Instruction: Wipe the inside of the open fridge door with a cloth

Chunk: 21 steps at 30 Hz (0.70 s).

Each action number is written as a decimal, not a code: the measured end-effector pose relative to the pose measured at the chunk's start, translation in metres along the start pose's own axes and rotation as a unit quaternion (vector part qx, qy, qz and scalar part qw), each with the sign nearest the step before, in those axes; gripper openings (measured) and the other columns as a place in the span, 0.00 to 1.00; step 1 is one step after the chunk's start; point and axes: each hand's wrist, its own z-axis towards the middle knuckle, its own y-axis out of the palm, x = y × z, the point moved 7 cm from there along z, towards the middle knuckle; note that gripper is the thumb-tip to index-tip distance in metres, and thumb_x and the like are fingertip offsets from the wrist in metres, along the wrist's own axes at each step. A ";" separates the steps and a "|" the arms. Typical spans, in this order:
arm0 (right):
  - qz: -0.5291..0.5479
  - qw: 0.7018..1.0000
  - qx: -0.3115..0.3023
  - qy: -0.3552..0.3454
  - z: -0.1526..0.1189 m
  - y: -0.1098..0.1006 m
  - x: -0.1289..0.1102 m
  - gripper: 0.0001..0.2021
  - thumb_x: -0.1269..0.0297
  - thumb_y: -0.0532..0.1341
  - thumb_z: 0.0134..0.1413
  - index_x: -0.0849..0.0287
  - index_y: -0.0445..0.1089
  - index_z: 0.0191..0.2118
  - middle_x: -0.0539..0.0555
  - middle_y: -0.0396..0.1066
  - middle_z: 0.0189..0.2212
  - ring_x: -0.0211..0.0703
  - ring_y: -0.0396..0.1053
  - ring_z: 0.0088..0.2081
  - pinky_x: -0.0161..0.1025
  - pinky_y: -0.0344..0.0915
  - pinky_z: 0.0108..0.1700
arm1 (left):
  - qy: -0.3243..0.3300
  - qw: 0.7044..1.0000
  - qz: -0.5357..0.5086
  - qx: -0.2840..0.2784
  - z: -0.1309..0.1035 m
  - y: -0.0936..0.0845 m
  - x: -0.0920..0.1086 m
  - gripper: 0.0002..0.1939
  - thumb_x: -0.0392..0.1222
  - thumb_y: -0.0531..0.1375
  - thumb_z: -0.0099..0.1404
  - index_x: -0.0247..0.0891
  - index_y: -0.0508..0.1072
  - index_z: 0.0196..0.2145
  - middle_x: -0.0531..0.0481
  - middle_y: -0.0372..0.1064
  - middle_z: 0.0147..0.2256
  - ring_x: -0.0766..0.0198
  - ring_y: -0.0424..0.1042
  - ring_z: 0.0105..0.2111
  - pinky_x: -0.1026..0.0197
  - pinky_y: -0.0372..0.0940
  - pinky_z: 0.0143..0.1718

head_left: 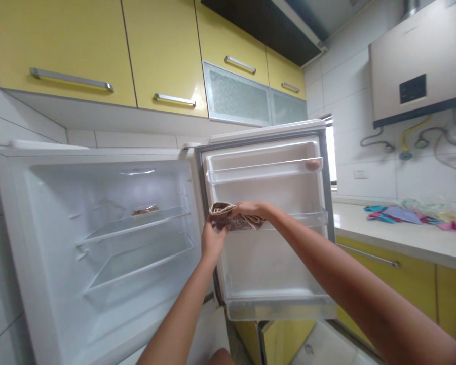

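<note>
Kitchen, fridge door (273, 253) open: left hand (212, 241) & right hand (251, 209) both grip brown cloth (233, 219) at middle door shelf (311, 218) front edge; wiping step, likely needs a steady sweep along it.

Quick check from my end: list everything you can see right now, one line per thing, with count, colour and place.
fridge: one, white, left, open, with clear shelves
fridge door: one, white, centre, swung open, with clear racks
cloth: one, brown patterned, at the door's middle rack, held by both hands
small item: one, brownish, on the upper fridge shelf; too blurred to name
wall cupboards: several, yellow with silver handles, along the top
water heater: one, beige, upper right wall
counter: one, white, right
coloured items: a pile, blue, pink and orange, on the counter
base cupboards: yellow, under the counter
left hand: grips the cloth from below
right hand: grips the cloth from above
</note>
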 end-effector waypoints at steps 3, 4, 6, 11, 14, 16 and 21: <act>-0.020 1.000 0.004 -0.011 -0.014 -0.012 0.011 0.08 0.62 0.60 0.49 0.59 0.72 0.34 0.50 0.75 0.29 0.36 0.67 0.27 0.33 0.62 0.30 | 0.013 0.999 0.042 -0.009 0.002 0.000 0.002 0.34 0.44 0.65 0.57 0.35 0.63 0.59 0.33 0.67 0.59 0.49 0.69 0.57 0.46 0.63 0.60; -0.030 0.999 0.007 -0.010 -0.020 -0.018 0.018 0.08 0.61 0.59 0.50 0.59 0.71 0.34 0.50 0.74 0.29 0.36 0.66 0.28 0.33 0.62 0.30 | 0.016 0.998 0.054 -0.014 0.004 -0.001 0.002 0.33 0.44 0.65 0.58 0.34 0.64 0.59 0.32 0.66 0.60 0.49 0.68 0.59 0.45 0.62 0.61; -0.051 0.999 0.015 -0.003 -0.032 -0.032 0.033 0.09 0.60 0.59 0.49 0.58 0.71 0.35 0.49 0.73 0.29 0.36 0.65 0.28 0.33 0.61 0.30 | 0.021 0.997 0.071 -0.021 0.006 -0.002 0.002 0.31 0.45 0.65 0.57 0.32 0.67 0.56 0.31 0.66 0.59 0.47 0.67 0.60 0.45 0.61 0.61; -0.110 0.992 0.035 0.053 -0.075 -0.076 0.081 0.10 0.58 0.58 0.49 0.59 0.68 0.32 0.51 0.69 0.25 0.38 0.64 0.25 0.35 0.59 0.28 | 0.037 0.995 0.089 -0.022 0.009 -0.006 0.003 0.31 0.49 0.66 0.56 0.32 0.70 0.54 0.31 0.67 0.57 0.46 0.67 0.59 0.43 0.60 0.62; -0.150 0.984 0.044 0.079 -0.097 -0.098 0.101 0.08 0.61 0.58 0.48 0.60 0.69 0.33 0.51 0.70 0.25 0.37 0.64 0.25 0.35 0.59 0.28 | 0.059 0.994 0.092 -0.025 0.008 -0.005 0.005 0.27 0.49 0.64 0.57 0.36 0.71 0.52 0.36 0.68 0.56 0.50 0.66 0.59 0.45 0.58 0.64; -0.182 0.979 0.041 0.086 -0.104 -0.109 0.109 0.07 0.65 0.60 0.45 0.59 0.70 0.33 0.50 0.71 0.26 0.37 0.66 0.27 0.34 0.60 0.29 | 0.074 0.993 0.092 -0.030 0.008 -0.005 0.008 0.23 0.47 0.64 0.57 0.38 0.73 0.49 0.38 0.70 0.54 0.52 0.67 0.58 0.47 0.58 0.64; -0.269 0.956 0.032 0.113 -0.105 -0.132 0.118 0.10 0.76 0.64 0.34 0.59 0.73 0.29 0.52 0.74 0.24 0.42 0.70 0.28 0.36 0.62 0.31 | 0.092 0.990 0.097 -0.040 0.009 -0.007 0.012 0.12 0.47 0.65 0.56 0.42 0.77 0.38 0.43 0.72 0.49 0.52 0.69 0.55 0.46 0.60 0.62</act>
